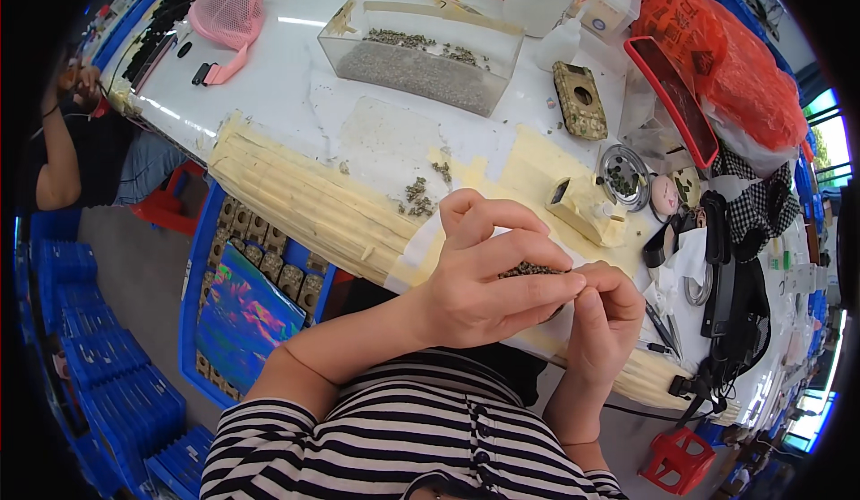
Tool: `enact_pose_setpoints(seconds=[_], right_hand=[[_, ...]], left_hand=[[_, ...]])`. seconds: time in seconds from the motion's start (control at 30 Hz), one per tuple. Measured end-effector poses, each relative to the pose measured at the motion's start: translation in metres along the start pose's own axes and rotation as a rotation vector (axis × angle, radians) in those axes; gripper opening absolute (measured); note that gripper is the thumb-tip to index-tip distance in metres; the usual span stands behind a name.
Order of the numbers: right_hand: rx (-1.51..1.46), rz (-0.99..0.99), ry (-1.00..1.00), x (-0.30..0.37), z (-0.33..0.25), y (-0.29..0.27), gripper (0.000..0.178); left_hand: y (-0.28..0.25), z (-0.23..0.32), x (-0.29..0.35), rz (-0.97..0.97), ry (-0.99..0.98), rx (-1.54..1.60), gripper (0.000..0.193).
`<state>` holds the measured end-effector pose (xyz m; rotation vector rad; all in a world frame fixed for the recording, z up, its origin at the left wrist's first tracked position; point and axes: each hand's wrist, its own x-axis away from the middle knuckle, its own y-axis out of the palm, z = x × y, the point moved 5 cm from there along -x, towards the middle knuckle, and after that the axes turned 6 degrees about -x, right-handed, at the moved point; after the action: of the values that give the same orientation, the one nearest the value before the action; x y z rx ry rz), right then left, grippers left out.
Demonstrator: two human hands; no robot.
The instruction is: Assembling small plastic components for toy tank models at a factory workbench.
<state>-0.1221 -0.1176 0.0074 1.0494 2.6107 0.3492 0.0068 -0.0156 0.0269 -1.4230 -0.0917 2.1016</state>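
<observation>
My left hand (pixel 484 276) is closed round a small piece covered in dark, grainy studs (pixel 527 269), most of it hidden behind the fingers. My right hand (pixel 605 316) meets the left fingertips at the piece's right edge, thumb and forefinger pinched together. What lies in that pinch is too small to make out. Beyond the left hand, loose stone-like bits (pixel 417 197) are scattered on the table. A studded case with a round hole (pixel 580 99) lies farther off. Nearer stands a block wrapped in cream tape (pixel 587 213).
A clear bin (pixel 488 97) of small grains stands at the back. To the right are a round dish of green bits (pixel 624 177), a red-framed phone (pixel 672 101), a red plastic bag (pixel 743 70) and tweezers (pixel 663 328). A blue crate (pixel 191 321) of studded pieces sits low left. Another person's arm (pixel 58 159) shows at far left.
</observation>
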Motion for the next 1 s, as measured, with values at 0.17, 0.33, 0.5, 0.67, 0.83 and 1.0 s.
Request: enact_pose_setpoints(seconds=[0.17,0.33,0.5,0.67,0.83,1.0], right_hand=[[0.134,0.034,-0.067,0.000,-0.003,-0.003,0.009],[0.433,0.147,-0.296,0.007,-0.007,-0.002,0.015],[0.708,-0.013,-0.555,-0.002,-0.021,0.018,0.022],[0.706,0.061,-0.450,-0.002,-0.020,0.011,0.020],[0.625,0.082,-0.379,-0.003,-0.015,0.007,0.008],[0.356,0.127,-0.135,-0.002,-0.005,-0.001,0.004]], left_hand=[[0.001,0.001,-0.001,-0.008,0.016,-0.045,0.029],[0.006,0.002,0.000,-0.019,-0.032,-0.119,0.028],[0.005,-0.003,-0.001,-0.051,-0.077,-0.131,0.027],[0.006,-0.001,-0.002,-0.066,-0.067,-0.134,0.026],[0.007,0.007,0.000,-0.133,0.024,-0.260,0.029],[0.006,0.006,0.000,-0.143,0.048,-0.206,0.029]])
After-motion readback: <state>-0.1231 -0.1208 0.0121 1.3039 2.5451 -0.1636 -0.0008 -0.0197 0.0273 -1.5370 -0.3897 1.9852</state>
